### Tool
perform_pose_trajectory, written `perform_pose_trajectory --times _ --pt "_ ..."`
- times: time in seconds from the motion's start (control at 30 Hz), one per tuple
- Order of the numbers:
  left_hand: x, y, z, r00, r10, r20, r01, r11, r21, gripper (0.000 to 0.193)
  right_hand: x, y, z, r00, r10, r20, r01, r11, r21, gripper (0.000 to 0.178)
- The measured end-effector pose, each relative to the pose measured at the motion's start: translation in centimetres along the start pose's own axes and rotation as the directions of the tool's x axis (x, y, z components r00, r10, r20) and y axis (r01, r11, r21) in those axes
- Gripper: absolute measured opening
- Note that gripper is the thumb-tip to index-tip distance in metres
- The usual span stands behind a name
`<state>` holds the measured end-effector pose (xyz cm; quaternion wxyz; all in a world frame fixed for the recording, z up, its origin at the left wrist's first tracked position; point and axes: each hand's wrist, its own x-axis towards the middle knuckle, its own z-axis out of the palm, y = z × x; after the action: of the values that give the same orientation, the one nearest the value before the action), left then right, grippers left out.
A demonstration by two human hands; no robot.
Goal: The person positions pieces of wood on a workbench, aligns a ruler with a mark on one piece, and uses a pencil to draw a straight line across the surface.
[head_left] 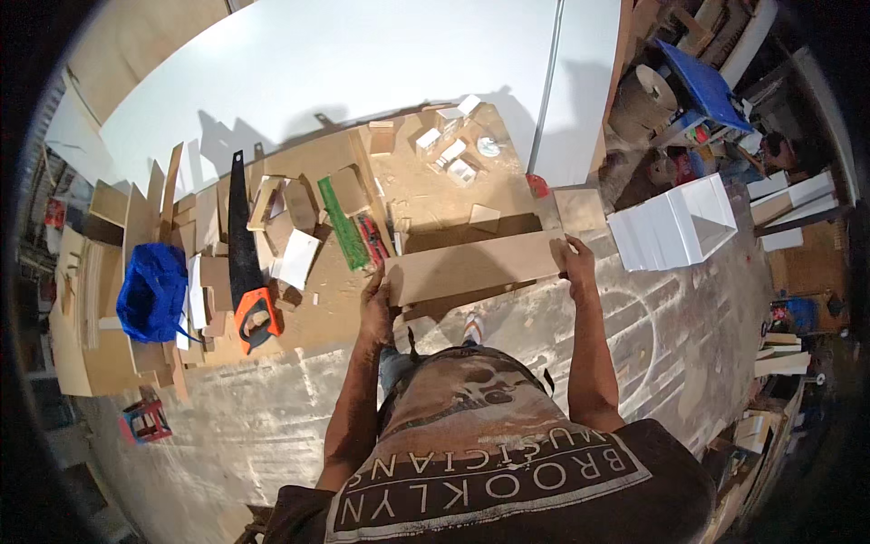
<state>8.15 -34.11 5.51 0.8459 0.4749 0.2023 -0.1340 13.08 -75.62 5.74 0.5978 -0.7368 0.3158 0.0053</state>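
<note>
A long, flat wooden board (476,267) is held level across the front of my body, over the near edge of the workbench (317,331). My left hand (376,299) grips its left end, fingers partly hidden by the board. At the opposite end, my right hand (576,261) is closed on the board's edge. Just beyond my left hand lie a green strip (343,222) and a red-and-black tool (370,238) whose kind I cannot make out. Further left on the bench rests a handsaw (243,254) with a black blade and an orange handle.
Wood offcuts and small white blocks (462,170) lie about the bench. A blue bag (154,292) sits by stacked boards on the left. To the right stands a white open box (675,225); a small red stool (147,421) is on the floor. A large white panel (390,54) rises behind.
</note>
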Motion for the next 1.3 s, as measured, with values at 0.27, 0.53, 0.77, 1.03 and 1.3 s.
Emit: perform_pose_trajectory --times 0.27,0.53,0.77,1.03,1.3 --pt "-0.2 -4.9 4.7 0.983 0.025 -0.183 -0.035 0.998 -0.049 0.047 5.7 -0.7 -5.7 0.969 0.093 0.231 -0.087 0.996 -0.037 0.043" --pt "-1.0 -5.2 7.3 0.983 0.08 -0.164 -0.066 0.994 0.09 0.055 6.7 0.5 -6.7 0.964 0.076 0.257 -0.065 0.997 -0.05 0.05" --pt "0.1 -9.8 5.2 0.985 0.093 -0.143 0.009 0.81 0.586 0.053 8.8 7.2 -6.1 0.95 -0.028 0.311 0.024 1.0 0.017 0.054" --pt "-0.1 -9.8 6.2 0.946 0.319 -0.052 -0.063 0.337 0.939 0.071 8.8 8.5 -5.3 0.956 -0.078 0.283 0.086 0.996 -0.015 0.056" --pt "-1.4 -10.1 9.0 0.978 0.192 0.08 -0.133 0.283 0.95 0.081 10.7 12.8 -9.6 0.982 -0.128 0.14 0.159 0.958 -0.238 0.054"
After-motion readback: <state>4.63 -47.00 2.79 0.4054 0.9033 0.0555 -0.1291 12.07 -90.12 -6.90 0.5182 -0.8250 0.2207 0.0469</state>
